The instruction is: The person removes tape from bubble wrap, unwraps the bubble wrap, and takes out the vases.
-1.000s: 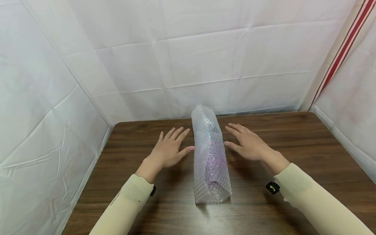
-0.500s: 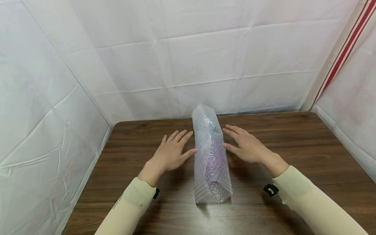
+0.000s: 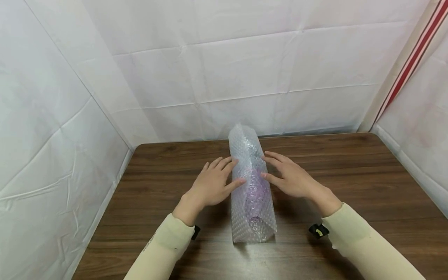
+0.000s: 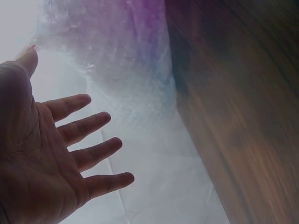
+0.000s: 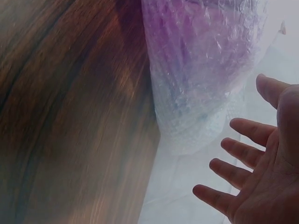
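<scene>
Both my left hand (image 3: 212, 186) and right hand (image 3: 294, 178), fingers spread, flank the bubble-wrapped bundle (image 3: 252, 198) on the table (image 3: 343, 167); I'd close in evenly from both sides, light pressure, no crushing.

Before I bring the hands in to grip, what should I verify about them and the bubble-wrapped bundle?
1. Bubble-wrapped bundle on the wood-grain table: ok.
2. Left hand beside it, fingers spread: ok.
3. Right hand on the opposite side, fingers spread: ok.
4. Grip: not ok; neither hand grasps it.
5. Contact: cannot tell; in the head view, fingers overlap it.
</scene>
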`<action>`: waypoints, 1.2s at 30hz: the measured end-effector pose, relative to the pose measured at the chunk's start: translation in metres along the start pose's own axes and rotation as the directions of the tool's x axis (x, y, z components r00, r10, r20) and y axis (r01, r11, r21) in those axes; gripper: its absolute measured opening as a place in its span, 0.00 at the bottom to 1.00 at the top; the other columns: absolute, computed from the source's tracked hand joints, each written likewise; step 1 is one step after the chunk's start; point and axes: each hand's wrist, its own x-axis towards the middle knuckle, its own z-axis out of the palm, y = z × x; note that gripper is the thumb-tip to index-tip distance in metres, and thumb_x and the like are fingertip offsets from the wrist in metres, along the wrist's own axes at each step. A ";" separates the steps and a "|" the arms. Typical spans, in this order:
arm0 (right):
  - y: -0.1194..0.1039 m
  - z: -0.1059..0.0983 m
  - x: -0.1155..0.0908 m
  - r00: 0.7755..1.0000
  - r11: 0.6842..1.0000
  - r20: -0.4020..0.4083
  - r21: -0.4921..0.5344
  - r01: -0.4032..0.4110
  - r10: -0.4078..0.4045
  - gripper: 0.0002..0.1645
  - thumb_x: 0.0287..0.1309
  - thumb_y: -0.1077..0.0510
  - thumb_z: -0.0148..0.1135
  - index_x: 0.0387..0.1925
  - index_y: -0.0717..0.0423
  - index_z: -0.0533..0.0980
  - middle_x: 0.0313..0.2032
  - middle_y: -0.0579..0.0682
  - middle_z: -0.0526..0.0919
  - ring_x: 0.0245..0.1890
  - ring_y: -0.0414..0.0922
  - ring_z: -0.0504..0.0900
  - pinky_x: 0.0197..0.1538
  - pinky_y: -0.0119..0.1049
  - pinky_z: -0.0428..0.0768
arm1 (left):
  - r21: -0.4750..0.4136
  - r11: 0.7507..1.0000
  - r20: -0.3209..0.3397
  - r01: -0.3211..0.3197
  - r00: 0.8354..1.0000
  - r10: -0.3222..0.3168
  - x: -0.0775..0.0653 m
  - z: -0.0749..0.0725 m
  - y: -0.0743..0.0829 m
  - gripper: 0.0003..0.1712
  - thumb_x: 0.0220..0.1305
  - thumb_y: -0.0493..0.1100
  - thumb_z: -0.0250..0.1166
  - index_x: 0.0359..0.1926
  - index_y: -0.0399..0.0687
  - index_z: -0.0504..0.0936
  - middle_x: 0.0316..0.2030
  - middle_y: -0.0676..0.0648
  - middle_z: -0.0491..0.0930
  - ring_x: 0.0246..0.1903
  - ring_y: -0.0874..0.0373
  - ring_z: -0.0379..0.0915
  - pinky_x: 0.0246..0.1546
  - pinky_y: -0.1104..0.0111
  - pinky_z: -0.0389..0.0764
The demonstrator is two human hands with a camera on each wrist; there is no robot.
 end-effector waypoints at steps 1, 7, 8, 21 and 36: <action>-0.001 0.000 0.000 1.000 1.000 -0.001 0.004 0.000 0.000 0.40 0.75 0.38 0.56 0.78 0.54 0.63 0.80 0.57 0.57 0.79 0.63 0.57 0.73 0.69 0.62 | 0.002 1.000 -0.001 -0.002 1.000 0.002 0.000 -0.001 0.002 0.46 0.74 0.76 0.43 0.82 0.58 0.57 0.81 0.48 0.57 0.81 0.43 0.49 0.77 0.37 0.54; -0.007 0.001 -0.002 1.000 0.999 0.005 0.051 -0.005 0.005 0.40 0.75 0.39 0.56 0.78 0.54 0.63 0.80 0.59 0.57 0.79 0.63 0.57 0.73 0.69 0.62 | 0.007 1.000 -0.014 -0.014 1.000 0.014 0.002 -0.004 0.012 0.46 0.74 0.76 0.43 0.81 0.57 0.60 0.80 0.47 0.60 0.80 0.43 0.51 0.76 0.37 0.56; -0.008 0.001 -0.002 1.000 0.998 0.005 0.055 -0.007 0.006 0.39 0.75 0.39 0.56 0.78 0.53 0.63 0.80 0.59 0.57 0.79 0.63 0.57 0.73 0.69 0.62 | 0.010 1.000 -0.013 -0.015 1.000 0.015 0.002 -0.004 0.014 0.46 0.74 0.76 0.43 0.81 0.57 0.60 0.79 0.47 0.60 0.80 0.44 0.51 0.76 0.37 0.57; -0.019 0.006 -0.003 1.000 0.996 -0.017 0.087 0.021 -0.019 0.36 0.76 0.45 0.58 0.76 0.55 0.65 0.78 0.60 0.60 0.75 0.63 0.66 0.66 0.64 0.75 | 0.072 0.995 -0.055 -0.063 0.996 0.067 0.007 -0.005 0.035 0.42 0.74 0.73 0.49 0.75 0.53 0.70 0.72 0.49 0.71 0.73 0.47 0.66 0.71 0.48 0.70; -0.025 0.011 -0.002 0.999 0.988 -0.042 0.156 -0.001 0.007 0.32 0.72 0.53 0.63 0.73 0.54 0.70 0.74 0.59 0.66 0.74 0.63 0.64 0.64 0.63 0.76 | 0.051 0.996 -0.077 -0.071 0.994 0.075 0.010 -0.004 0.042 0.30 0.73 0.60 0.59 0.66 0.48 0.79 0.59 0.48 0.78 0.54 0.51 0.75 0.54 0.57 0.83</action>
